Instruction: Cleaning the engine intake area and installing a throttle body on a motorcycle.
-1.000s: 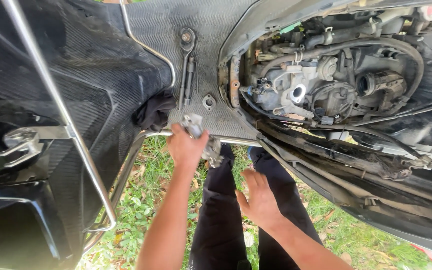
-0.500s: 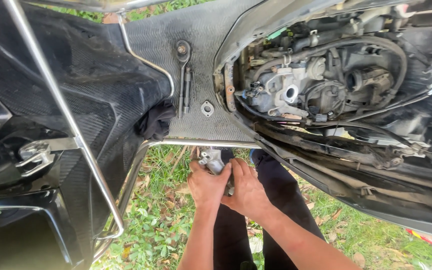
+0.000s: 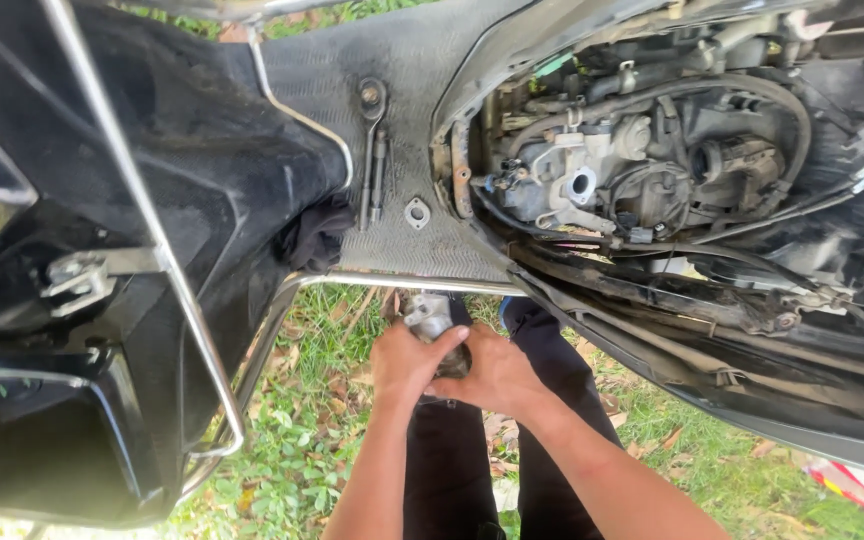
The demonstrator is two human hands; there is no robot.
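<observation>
1. Gripping a small grey metal engine part with both hands, the person stands over grass, dark trousers showing below the arms.
2. Left hand wraps around the part from the left, fingers curled shut on it, thumb pressed across the front.
3. Right hand closes on the same part from the right, its fingers folded under and partly hidden behind the left hand.
4. That part sits between the two hands, just below the chrome edge bar of the scooter's footboard, its pale top poking out above the knuckles.
5. On the textured footboard lie a ratchet wrench and a slim extension rod side by side, with a small metal gasket plate near them.
6. A dark rag is bunched at the footboard's left edge.
7. To the right, the exposed engine shows hoses and cables, well apart from the hands.
</observation>
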